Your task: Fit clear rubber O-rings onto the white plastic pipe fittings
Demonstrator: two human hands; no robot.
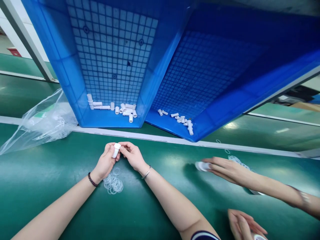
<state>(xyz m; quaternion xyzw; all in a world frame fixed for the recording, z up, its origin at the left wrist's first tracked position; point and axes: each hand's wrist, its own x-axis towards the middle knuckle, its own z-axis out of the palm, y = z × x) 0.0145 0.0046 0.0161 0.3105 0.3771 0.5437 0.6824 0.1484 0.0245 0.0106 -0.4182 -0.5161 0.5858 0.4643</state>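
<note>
A short white plastic pipe fitting (116, 152) stands upright between my two hands, its wider end upward. My left hand (104, 164) is closed around its left side, thumb in front. From the other side, my right hand (133, 156) pinches the fitting near its rim with thumb and forefinger. Whether a ring is also between these fingertips cannot be made out. Just below my left hand, a loose pile of thin translucent rings (113, 183) lies on the green table (100, 216).
Two tilted blue crates (112, 122) (172, 132) stand behind, with several white fittings (128, 111) inside. A clear plastic bag (47, 123) lies left. At right, a co-worker's blurred hand (225, 168) holds a white piece (202, 166); their other hand (243, 225) is nearer, beyond more rings (237, 160).
</note>
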